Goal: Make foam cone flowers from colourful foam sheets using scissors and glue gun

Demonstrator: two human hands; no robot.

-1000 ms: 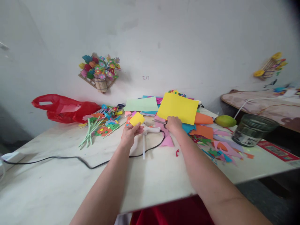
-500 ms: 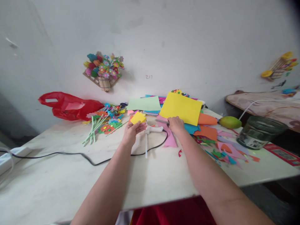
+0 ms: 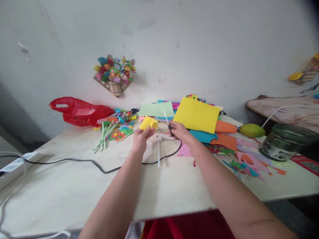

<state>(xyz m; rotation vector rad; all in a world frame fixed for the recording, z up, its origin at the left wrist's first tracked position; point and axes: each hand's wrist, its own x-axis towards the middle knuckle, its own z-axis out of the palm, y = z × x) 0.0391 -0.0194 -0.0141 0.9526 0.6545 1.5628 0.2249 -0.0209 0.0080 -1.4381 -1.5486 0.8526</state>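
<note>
Pinched in my left hand (image 3: 143,136) is a small piece of yellow craft sheet (image 3: 148,122), held above the table. My right hand (image 3: 178,131) is closed round the dark handles of a pair of scissors (image 3: 165,116), whose blades point up and to the left. Just below both hands lies a white glue gun (image 3: 163,136), with a glue stick (image 3: 159,154) pointing toward me. A large yellow sheet (image 3: 195,114) rests behind my right hand, and a pale green sheet (image 3: 156,109) lies beyond my left.
Foam flowers on green stems (image 3: 106,132) and a red plastic bag (image 3: 82,111) lie to the left. A glass jar (image 3: 281,142) and a green-yellow fruit (image 3: 252,130) stand right, near paper scraps (image 3: 245,162). A black cord (image 3: 93,161) runs from a power strip (image 3: 18,167).
My right hand has lifted the scissors off the pink sheet and brought them left, blades now raised. The yellow piece stays in my left hand. The view has shifted slightly.
</note>
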